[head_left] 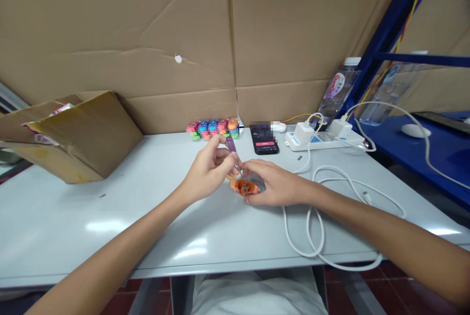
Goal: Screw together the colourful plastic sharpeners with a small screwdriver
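My left hand [209, 170] is closed around a small screwdriver [231, 146] with a translucent purple handle. Its thin metal shaft slants down into a small orange plastic piece [240, 188], where a bit of metal shows in the hollow middle. My right hand [277, 183] grips that piece from the right, fingers behind it and thumb in front, close to the tabletop. A yellow loop [231, 176] shows just beside the fingers; what it belongs to is hidden. Behind my hands stand stacked pink, blue, orange and green plastic pieces [213, 128].
On the grey table [110, 236] are a cardboard box [91, 134] at left, a phone [265, 146] behind my hands, and a power strip [326, 144] with white chargers. A white cable [319, 249] loops under my right forearm. A water bottle [336, 90] leans by a blue frame [385, 26].
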